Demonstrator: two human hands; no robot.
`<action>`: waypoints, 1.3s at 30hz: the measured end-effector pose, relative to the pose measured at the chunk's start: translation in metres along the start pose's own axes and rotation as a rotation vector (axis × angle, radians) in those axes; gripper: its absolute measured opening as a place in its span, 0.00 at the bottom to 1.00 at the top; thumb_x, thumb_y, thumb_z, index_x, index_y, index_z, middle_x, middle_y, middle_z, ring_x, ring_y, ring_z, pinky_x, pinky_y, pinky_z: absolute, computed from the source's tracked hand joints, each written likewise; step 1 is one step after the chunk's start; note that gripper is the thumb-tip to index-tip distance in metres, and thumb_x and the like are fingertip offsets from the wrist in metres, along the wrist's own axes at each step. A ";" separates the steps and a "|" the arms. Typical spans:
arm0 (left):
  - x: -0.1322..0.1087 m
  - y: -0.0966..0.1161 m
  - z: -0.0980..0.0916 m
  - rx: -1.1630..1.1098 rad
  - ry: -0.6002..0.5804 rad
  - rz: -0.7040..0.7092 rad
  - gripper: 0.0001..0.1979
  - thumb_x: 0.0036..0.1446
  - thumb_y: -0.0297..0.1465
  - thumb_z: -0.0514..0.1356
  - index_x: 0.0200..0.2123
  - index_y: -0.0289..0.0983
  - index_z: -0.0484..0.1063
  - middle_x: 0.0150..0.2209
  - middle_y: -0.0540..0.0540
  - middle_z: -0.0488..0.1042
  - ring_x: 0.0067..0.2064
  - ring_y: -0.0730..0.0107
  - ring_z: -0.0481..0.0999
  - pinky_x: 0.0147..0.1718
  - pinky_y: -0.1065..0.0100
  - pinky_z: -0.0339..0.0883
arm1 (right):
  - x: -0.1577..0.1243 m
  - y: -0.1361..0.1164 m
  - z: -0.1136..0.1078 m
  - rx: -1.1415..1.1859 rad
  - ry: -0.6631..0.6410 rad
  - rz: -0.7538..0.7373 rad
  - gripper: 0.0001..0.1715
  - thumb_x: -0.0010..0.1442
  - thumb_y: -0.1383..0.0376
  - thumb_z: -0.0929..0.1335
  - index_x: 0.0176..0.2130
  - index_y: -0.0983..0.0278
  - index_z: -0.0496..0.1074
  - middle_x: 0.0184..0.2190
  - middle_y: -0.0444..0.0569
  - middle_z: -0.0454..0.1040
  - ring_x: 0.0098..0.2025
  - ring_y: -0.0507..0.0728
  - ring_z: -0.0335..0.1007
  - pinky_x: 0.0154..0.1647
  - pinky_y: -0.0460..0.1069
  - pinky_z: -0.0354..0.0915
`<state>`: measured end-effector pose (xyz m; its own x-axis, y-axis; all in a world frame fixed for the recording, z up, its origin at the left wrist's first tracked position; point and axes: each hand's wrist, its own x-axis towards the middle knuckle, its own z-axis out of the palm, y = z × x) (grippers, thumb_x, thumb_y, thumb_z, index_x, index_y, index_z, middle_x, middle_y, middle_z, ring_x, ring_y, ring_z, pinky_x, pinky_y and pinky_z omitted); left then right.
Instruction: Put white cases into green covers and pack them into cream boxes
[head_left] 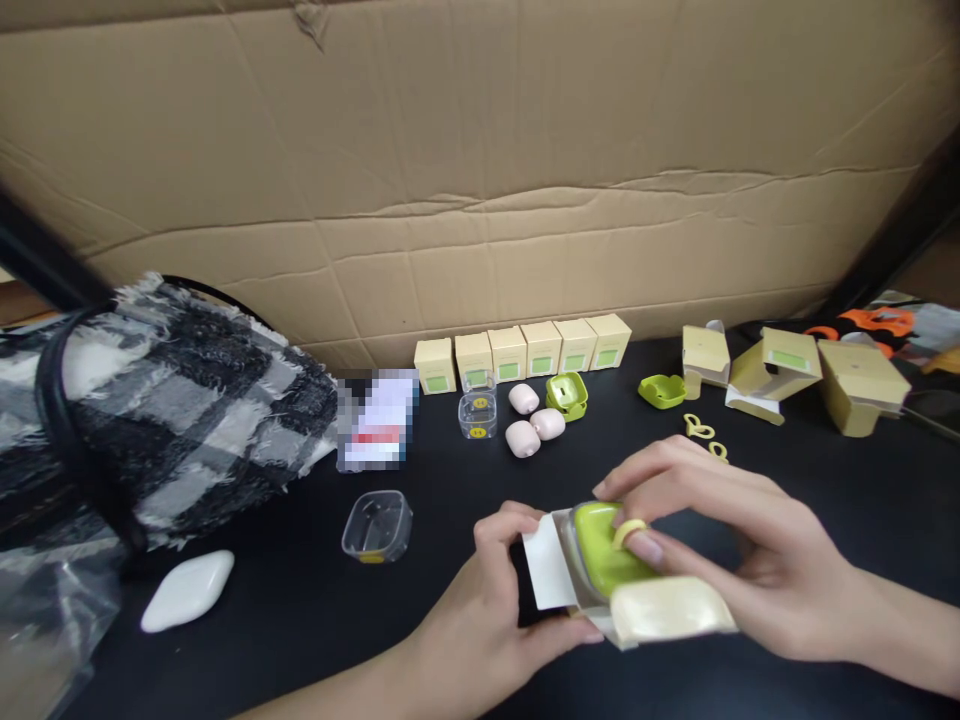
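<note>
Black table (300,620) meets creased cardboard wall (480,150). Labels on the boxes (525,350) are unreadable. Left hand (495,590) grips a white tray (551,575); right hand (720,540) pinches a yellow ring (628,530) on a green case (600,555).

Card (377,420) beside the plaid bag (165,400) is pixelated and unreadable; the bag and the clear plastic (45,620) run off the left edge. Labels on the small boxes (508,352) are too small to read, and the orange-black items (889,322) far right are cut off. The right hand (720,540), pinching a yellow ring (628,530), covers part of the green case (600,555); the left hand (487,610) hides the white tray (551,572) underside.
</note>
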<state>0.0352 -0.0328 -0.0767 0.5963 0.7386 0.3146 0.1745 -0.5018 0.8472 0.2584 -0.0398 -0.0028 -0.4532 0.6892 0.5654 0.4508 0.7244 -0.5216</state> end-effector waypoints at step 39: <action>0.005 0.014 -0.010 0.166 -0.106 -0.047 0.51 0.55 0.30 0.64 0.65 0.58 0.27 0.63 0.45 0.61 0.62 0.55 0.63 0.60 0.48 0.59 | -0.004 0.011 0.010 0.126 -0.035 0.053 0.12 0.63 0.68 0.66 0.47 0.59 0.72 0.39 0.50 0.75 0.41 0.55 0.73 0.40 0.47 0.71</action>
<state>0.0324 -0.0316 -0.0587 0.6623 0.7156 0.2218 0.3257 -0.5417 0.7749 0.2572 -0.0338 -0.0172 -0.4588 0.7252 0.5134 0.3760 0.6820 -0.6272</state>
